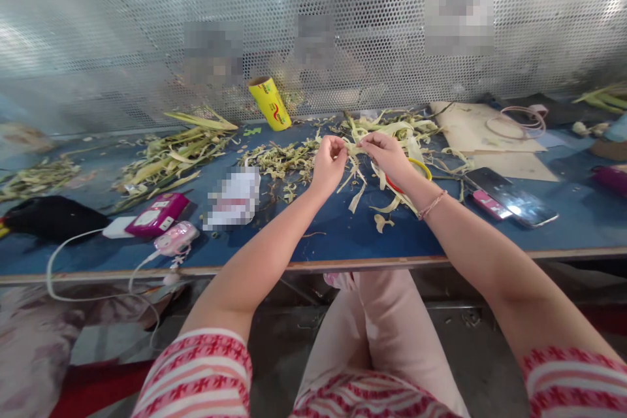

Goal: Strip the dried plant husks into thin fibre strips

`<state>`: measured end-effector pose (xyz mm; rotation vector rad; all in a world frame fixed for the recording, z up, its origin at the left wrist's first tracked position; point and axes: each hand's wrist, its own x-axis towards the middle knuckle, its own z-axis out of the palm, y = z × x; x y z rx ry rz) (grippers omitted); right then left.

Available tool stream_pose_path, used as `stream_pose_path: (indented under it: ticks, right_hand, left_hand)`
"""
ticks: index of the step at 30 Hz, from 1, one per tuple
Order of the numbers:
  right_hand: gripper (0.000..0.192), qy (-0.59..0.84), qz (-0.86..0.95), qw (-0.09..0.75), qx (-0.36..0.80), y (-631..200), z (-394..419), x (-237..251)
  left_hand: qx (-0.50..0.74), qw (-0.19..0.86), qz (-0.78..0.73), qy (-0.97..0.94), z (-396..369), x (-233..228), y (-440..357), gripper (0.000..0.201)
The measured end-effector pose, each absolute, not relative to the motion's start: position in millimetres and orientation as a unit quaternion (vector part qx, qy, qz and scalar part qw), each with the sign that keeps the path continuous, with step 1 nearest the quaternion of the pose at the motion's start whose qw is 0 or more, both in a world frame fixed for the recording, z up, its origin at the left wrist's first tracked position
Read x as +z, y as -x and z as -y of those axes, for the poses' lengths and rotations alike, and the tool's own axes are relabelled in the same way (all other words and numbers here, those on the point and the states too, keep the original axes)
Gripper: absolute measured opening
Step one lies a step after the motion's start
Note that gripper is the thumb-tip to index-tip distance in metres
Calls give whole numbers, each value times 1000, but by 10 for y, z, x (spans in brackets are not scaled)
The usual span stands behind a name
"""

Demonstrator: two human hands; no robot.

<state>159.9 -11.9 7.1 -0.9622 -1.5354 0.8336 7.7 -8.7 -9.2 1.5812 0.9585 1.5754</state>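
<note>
Nearest to us are our knees in pale trousers and the striped sleeves, and from them both forearms run forward over the edge of the blue worktop (343,241). Our left hand (329,163) and our right hand (389,153) meet above the middle of it, close together but not touching. Between them runs a pale husk strip (353,147), its long axis lying roughly left to right, from one grip to the other. Each grip is pressed together: the left thumb and fingers pinch one end of the strip, the right pinch the other. Loose ends of more strips hang down from the right hand toward the worktop. Neither hand is nearer; the strip lies in both. Just under our right wrist sits a yellow and red ring (416,173). A phone (514,199) lies further right, well apart from the hands.
</note>
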Motion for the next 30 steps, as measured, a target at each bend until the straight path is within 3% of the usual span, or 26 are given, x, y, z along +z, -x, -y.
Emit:
stream_pose_path:
  ticks: [15, 30]
  right_hand:
    - [13, 423, 696, 497, 299, -1597, 141, 95]
    - [20, 417, 706, 495, 288, -1588, 154, 105]
  left_hand:
    - [608, 559, -353, -440, 185, 63, -90, 15]
    - [642, 555, -361, -388, 158, 64, -111, 14]
